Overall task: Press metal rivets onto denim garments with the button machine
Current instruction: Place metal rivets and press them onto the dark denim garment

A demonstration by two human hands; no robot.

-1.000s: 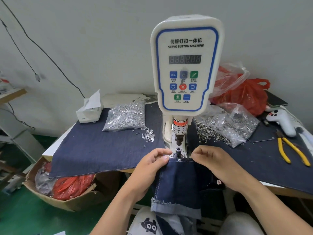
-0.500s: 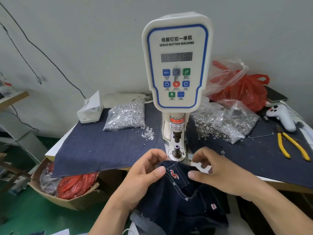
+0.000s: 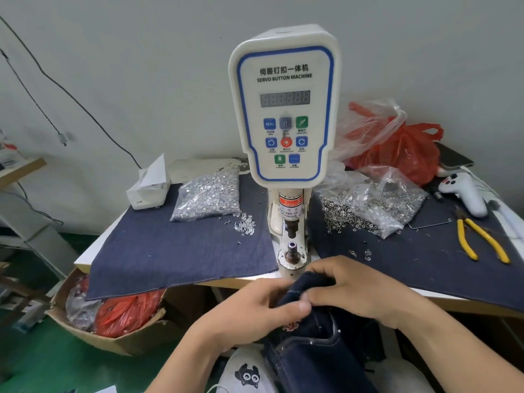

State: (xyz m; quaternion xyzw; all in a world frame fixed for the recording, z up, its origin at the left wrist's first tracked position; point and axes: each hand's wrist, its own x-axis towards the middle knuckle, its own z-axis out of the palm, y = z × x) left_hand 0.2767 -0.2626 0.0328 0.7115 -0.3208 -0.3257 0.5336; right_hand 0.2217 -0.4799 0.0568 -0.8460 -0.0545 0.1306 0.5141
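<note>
Plain grey wall behind, workbench (image 3: 181, 282) draped in denim cloth with the button machine (image 3: 285, 109) standing in the middle. Big change from a second ago: the denim garment (image 3: 317, 344) was stretched flat right up at the lower die (image 3: 292, 252), now it's pulled off and bunched up in front of the bench edge, so the die post sits bare. Left hand (image 3: 255, 316) and right hand (image 3: 360, 290) both have fingers curled round a fold of the fabric, pinching it between them. Looks to me like that spot is finished and they're hunting for the next one, so nothing gets pressed until the cloth goes back on the die. Bag of rivets (image 3: 208, 194) sits left of the machine, bag of caps (image 3: 377, 202) to the right, neither touched
</note>
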